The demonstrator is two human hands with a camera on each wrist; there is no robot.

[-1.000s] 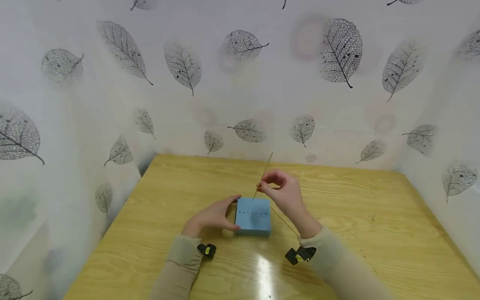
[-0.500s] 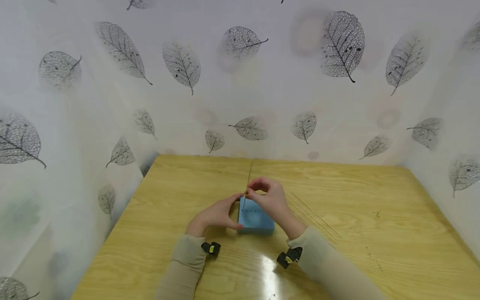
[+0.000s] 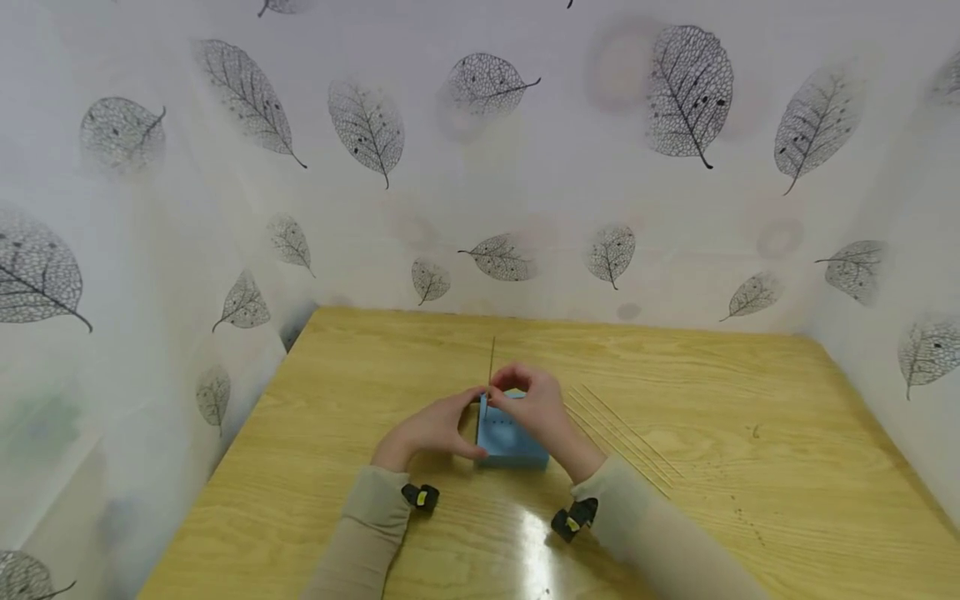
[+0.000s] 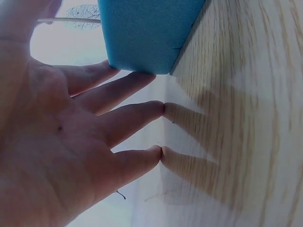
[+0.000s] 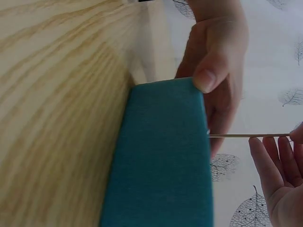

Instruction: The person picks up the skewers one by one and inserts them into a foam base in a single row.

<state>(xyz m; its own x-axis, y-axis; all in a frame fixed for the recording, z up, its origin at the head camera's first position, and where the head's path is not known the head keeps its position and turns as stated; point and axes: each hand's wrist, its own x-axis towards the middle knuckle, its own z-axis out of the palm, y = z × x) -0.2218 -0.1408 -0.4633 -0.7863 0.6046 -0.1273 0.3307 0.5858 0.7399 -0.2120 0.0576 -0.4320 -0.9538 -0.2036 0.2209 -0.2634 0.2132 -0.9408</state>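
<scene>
A blue foam block [image 3: 517,451] sits on the wooden table, with a row of small dark holes across its top. My left hand [image 3: 429,430] holds it from the left, thumb at the near corner and fingers at the far side; in the left wrist view two fingertips touch the block [image 4: 147,35]. My right hand [image 3: 538,408] is over the block and pinches a thin bamboo skewer [image 3: 492,360] between thumb and fingertips. The skewer stands nearly upright, its lower end at the leftmost hole. In the right wrist view the skewer [image 5: 232,135] meets the block's top face.
Several more thin skewers [image 3: 624,435] lie side by side on the table [image 3: 750,400], right of the block and beside the right forearm. A leaf-printed curtain [image 3: 555,183] closes off the back and both sides of the table.
My right hand has moved left and slightly down, bringing the skewer from behind the row of holes to its left end. The skewer stands more upright. My left hand keeps its hold.
</scene>
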